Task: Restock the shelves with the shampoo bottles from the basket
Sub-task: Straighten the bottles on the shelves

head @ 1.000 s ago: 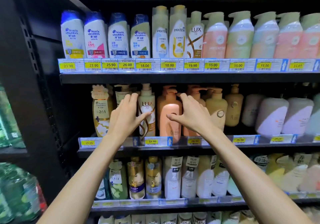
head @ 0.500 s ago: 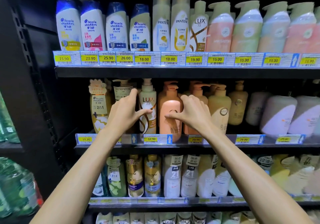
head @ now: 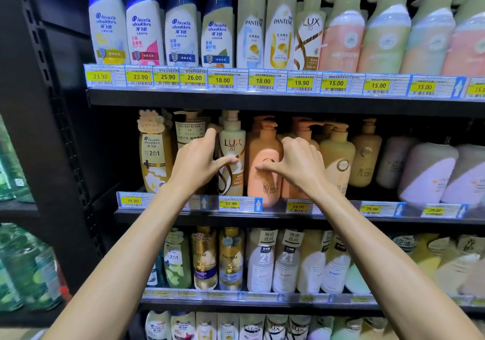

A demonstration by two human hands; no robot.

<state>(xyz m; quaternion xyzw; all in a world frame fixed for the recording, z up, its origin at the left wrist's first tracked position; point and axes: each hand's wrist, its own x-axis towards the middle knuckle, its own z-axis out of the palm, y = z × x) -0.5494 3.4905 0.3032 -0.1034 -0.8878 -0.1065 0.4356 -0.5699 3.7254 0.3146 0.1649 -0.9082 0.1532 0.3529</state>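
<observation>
- Head view: the white LUX bottle [head: 231,153] and the peach pump bottle [head: 263,161] stand side by side on the middle shelf [head: 262,215].
- Left hand [head: 195,161] now wraps more around the LUX bottle, thumb on its front.
- Right hand [head: 296,162] has slid closer to the peach bottle, thumb touching it, fingers curled.
- Both hands look like they are tidying bottles already put up; the basket is not in sight.
</observation>
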